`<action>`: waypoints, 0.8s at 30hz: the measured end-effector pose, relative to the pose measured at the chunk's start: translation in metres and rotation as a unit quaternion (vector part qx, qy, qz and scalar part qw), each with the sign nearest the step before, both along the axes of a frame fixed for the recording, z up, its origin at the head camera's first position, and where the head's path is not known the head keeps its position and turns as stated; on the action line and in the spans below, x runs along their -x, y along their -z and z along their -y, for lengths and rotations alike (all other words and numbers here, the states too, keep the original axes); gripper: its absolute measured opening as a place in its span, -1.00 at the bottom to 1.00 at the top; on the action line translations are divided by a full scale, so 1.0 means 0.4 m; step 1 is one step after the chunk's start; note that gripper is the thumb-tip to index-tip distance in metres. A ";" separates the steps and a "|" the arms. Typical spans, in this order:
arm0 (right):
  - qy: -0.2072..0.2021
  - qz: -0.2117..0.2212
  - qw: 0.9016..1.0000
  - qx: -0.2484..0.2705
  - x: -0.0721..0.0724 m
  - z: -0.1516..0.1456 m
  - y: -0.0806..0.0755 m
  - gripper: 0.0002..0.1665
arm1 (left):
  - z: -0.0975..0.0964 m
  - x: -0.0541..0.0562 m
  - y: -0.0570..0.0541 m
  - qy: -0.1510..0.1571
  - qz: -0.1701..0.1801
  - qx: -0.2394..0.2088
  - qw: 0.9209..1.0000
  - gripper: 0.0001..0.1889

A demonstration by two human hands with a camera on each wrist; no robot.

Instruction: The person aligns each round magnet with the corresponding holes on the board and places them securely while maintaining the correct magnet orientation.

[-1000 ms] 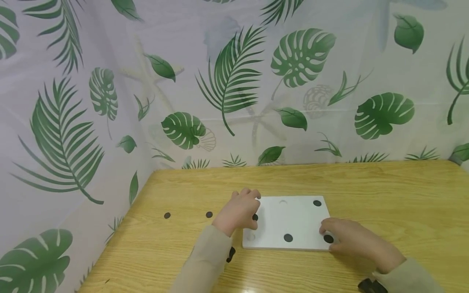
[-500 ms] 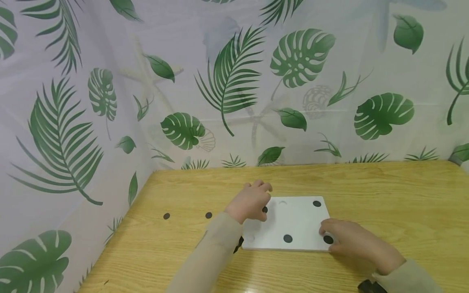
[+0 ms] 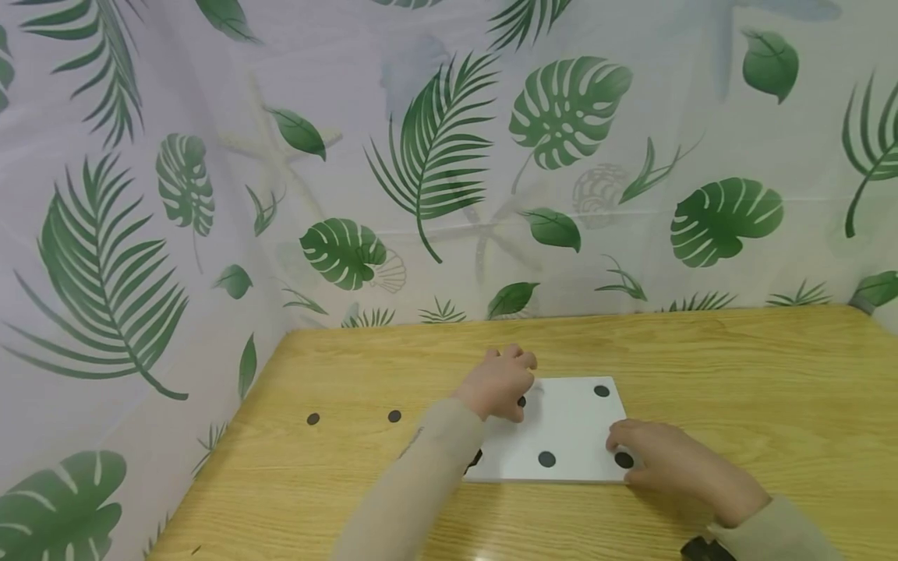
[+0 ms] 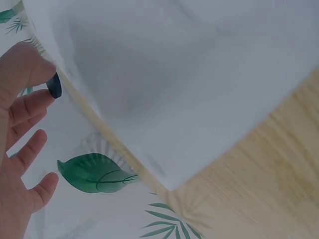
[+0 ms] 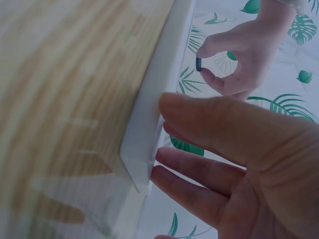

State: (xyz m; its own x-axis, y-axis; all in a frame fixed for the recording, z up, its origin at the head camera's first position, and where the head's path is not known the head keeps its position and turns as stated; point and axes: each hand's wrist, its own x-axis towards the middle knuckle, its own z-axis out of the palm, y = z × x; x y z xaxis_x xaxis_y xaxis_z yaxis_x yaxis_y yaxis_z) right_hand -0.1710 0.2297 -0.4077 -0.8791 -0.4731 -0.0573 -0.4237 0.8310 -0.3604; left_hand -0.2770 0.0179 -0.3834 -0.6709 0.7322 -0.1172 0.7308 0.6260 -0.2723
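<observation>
A white board (image 3: 577, 432) lies flat on the wooden table. Black discs sit on it at the upper right (image 3: 601, 391), lower middle (image 3: 546, 460) and lower right (image 3: 624, 460). My left hand (image 3: 500, 383) is above the board's upper left part, pinching a small black disc (image 4: 54, 86) between thumb and index finger, apart from the board; its other fingers are spread. A shallow round recess (image 3: 539, 388) shows partly beside that hand. My right hand (image 3: 677, 460) grips the board's right end near the front corner, thumb and fingertips touching its edges. My left forearm hides the board's lower left corner.
Two loose black discs lie on the table (image 3: 701, 351) to the left, one farther out (image 3: 313, 419) and one nearer the board (image 3: 394, 416). A leaf-printed cloth (image 3: 449, 179) hangs behind the table and along its left side.
My left hand has moved right and slightly away from me over the board, carrying the pinched disc. My right hand keeps its grip on the board's right end. The head view has shifted slightly.
</observation>
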 end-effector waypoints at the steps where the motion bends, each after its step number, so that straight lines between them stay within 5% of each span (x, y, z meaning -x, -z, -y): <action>1: -0.002 -0.002 1.000 0.001 0.000 -0.001 0.000 -0.67 | -0.003 0.003 0.002 0.001 -0.001 -0.001 1.000 -0.85; 12: -0.005 -0.001 1.000 0.001 0.000 -0.004 0.002 -0.67 | -0.040 0.023 -0.003 0.030 -0.022 0.009 0.999 -0.86; 24: 0.011 0.007 1.000 0.000 -0.005 -0.002 -0.001 -0.67 | -0.080 0.037 0.012 0.020 -0.009 0.017 1.000 -0.83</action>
